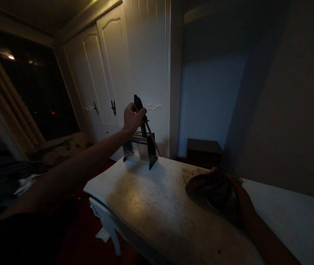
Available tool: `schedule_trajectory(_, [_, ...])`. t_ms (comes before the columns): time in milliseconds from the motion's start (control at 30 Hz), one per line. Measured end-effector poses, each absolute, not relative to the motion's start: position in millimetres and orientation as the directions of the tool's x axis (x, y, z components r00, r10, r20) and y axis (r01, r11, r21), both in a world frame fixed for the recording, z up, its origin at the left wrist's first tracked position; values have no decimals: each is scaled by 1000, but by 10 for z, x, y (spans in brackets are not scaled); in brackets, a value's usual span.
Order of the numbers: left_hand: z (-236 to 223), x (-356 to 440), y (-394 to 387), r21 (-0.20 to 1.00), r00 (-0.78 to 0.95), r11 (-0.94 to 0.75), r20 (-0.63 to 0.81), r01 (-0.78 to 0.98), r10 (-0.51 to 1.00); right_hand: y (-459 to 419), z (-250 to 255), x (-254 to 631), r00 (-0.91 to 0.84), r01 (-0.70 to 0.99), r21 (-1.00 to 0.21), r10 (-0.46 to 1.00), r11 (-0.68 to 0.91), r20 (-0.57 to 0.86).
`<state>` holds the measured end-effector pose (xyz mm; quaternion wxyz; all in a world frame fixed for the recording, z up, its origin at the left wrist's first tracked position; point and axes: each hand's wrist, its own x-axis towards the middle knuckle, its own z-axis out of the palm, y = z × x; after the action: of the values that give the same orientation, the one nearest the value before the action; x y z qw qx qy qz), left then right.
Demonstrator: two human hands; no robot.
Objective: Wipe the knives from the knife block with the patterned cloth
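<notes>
My left hand (134, 117) grips the black handle of a knife (138, 103), its narrow metal blade angled down and to the right. Just beneath it, a knife rack (151, 149) with dark ends and a see-through front stands at the table's far edge. The blade passes beside the rack's right end; whether they touch I cannot tell. On the right, my right hand (238, 191) is closed on a dark, crumpled cloth (214, 189) low over the table (145, 198). Shadow hides much of the cloth and the fingers.
A pale chair (104, 217) stands by the table's left edge. White wardrobe doors (112, 62) rise behind it. A brown cabinet (203, 147) sits beyond the far edge. Something crumpled and tan (191, 173) lies behind the cloth. At the left are a curtain (10, 84) and a dark window.
</notes>
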<state>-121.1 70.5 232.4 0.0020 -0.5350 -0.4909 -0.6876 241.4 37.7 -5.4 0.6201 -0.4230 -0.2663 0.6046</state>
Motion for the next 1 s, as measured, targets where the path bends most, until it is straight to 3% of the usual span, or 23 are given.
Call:
schedule_trajectory(267, [1859,-697,530,848,-555,-488,514,210,654,382,-40,2363,77,-618,-771,965,-152,-251])
schedule_trajectory(533, [1336,-219,509,923,-479,-371,282,-100,832,402,-75,2351,69,-642,-761,981,-96,-182])
schedule_trajectory(633, [1196,-44,485,890,-416,-316,163,-329,894,412,-90,2345,70,-657,-749,983,-84,-172])
schedule_trajectory(767, [1026,184,431,758,-299,-228,46,-610,953,448,-144,2340,63,-674,-735,985,-77,-160])
schedule_trajectory(1000, [743,488,353,642,-194,-145,-5,-753,981,491,-209,2369,-50,-721,-683,991,-121,-123])
